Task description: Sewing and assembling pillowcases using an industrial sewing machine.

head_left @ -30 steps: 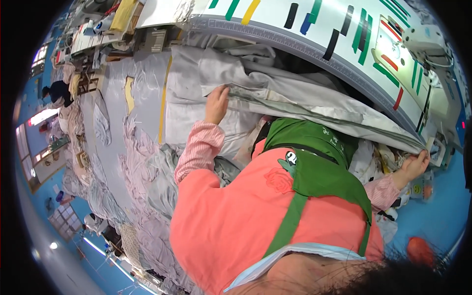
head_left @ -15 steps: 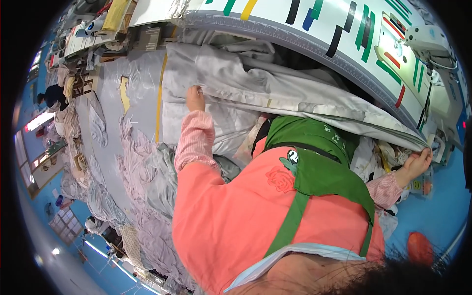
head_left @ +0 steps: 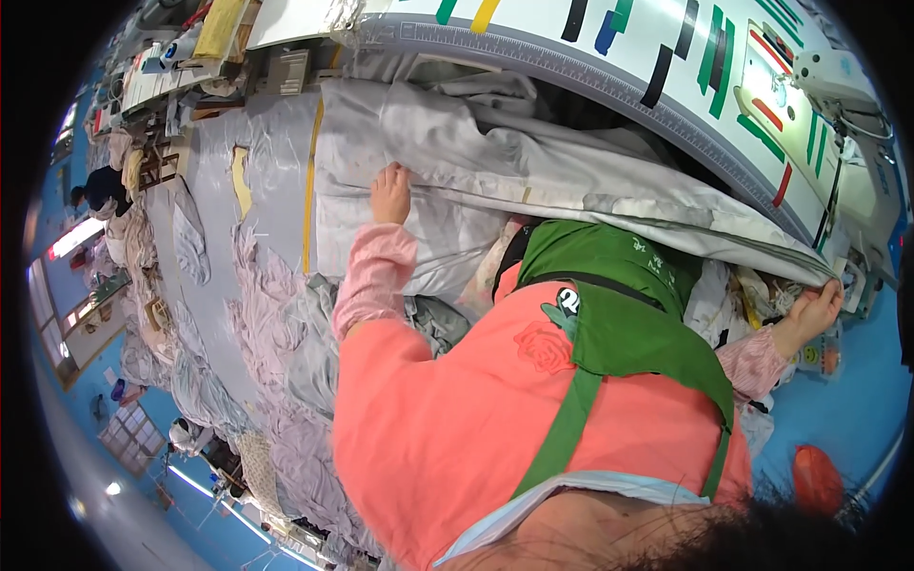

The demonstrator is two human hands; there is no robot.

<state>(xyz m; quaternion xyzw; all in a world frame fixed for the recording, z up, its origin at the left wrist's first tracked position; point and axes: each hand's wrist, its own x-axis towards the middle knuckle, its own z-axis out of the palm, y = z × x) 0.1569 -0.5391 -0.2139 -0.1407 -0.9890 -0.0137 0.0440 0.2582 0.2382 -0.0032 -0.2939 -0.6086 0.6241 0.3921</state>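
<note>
A long light-grey cloth (head_left: pixel 590 171) stretches across in front of me, its folded edge running down to the right. My left hand (head_left: pixel 390 194) lies on the left part of this cloth, by the fold, fingers extended over it and fingertips pointing away from me. At the far right end of the cloth, my right hand (head_left: pixel 816 309) pinches the edge between thumb and fingers. Between my arms the cloth passes in front of my green apron (head_left: pixel 609 262). Some of its far side is bunched up under the tabletop's edge.
Beyond the cloth is a white tabletop (head_left: pixel 533 21) with a ruler strip (head_left: pixel 533 59) and coloured tape pieces. A sewing machine (head_left: pixel 830 84) stands at far right. On the left, a grey surface (head_left: pixel 214 314) bears a yellow tape strip (head_left: pixel 312 181) and crumpled pinkish cloth (head_left: pixel 271 381).
My left hand has shifted slightly right, and its fingers have gone from gripping the fold to lying extended on the cloth. My right hand keeps its pinch, barely moved.
</note>
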